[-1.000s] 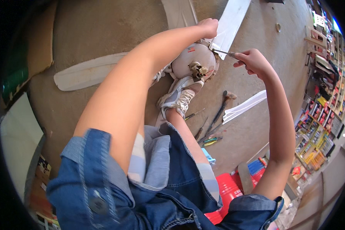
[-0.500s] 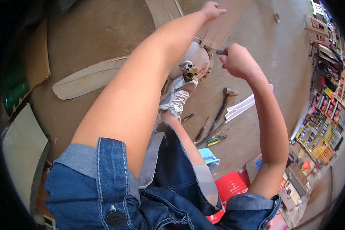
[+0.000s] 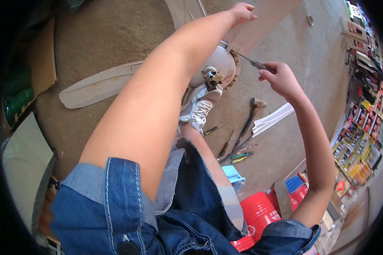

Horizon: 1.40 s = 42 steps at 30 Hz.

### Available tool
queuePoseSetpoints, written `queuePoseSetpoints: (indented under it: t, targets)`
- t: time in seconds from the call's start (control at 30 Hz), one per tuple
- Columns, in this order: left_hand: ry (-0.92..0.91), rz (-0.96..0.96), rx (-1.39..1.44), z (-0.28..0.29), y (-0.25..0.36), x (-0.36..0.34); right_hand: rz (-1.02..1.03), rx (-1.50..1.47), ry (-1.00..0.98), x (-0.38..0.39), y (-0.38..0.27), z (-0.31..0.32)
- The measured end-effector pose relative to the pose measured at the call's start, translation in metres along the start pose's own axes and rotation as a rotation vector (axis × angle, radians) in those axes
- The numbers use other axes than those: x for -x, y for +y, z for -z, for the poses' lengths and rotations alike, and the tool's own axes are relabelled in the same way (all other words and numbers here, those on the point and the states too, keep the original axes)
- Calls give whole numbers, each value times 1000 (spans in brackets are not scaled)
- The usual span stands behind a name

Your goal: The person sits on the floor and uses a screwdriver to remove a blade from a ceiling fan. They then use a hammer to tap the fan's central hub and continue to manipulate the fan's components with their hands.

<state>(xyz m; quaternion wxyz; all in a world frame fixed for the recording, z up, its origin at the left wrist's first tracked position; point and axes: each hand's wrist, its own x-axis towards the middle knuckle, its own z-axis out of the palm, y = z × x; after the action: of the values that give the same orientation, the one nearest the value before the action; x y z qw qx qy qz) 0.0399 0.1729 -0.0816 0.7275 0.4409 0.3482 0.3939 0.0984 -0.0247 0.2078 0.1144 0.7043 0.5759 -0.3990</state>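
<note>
Here at the round fan body (image 3: 222,61) on the floor, the right hand (image 3: 280,77) is wrapped around a screwdriver (image 3: 261,65), its shaft slanting down to the rim where the upper-right blade (image 3: 268,19) meets the body. Out along that same blade goes the left hand (image 3: 244,13), fingers curled, though whether it grips the blade or merely rests there I can't tell. A shoe (image 3: 198,111) is planted right beside the body.

So how far along? Three blades fan out around the body, counting the left blade (image 3: 100,87) and the upper-middle blade (image 3: 185,9), but the forearm covers both their inner ends, so their joints can't be judged. The joint under the tool looks like the one in progress, seemingly unfinished; its screws are too small to make out (in or out, no telling). A ridged white piece (image 3: 272,120) lies apart on the floor, near the hammer (image 3: 251,115) and pliers (image 3: 242,156), none of them touched by a hand.

And the writing? White lettering and an emblem stand out on the red drum (image 3: 256,207); the packets on the shelves (image 3: 357,148) are too small to read.
</note>
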Motion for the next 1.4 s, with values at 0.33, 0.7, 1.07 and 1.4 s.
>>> queuePoseSetpoints:
  t: [0.33,0.7,1.07,1.4]
  targets:
    - [-273,119,167,-21,70,56,537,1258,330,18,1,-32]
    - [-283,76,61,-40,70,61,187,481,377,53,38,-38]
    - [-358,4,248,-29,68,61,142,-403,856,-55,31,-147]
    - [-404,95,278,-22,86,70,55,-61,1141,-103,32,-169]
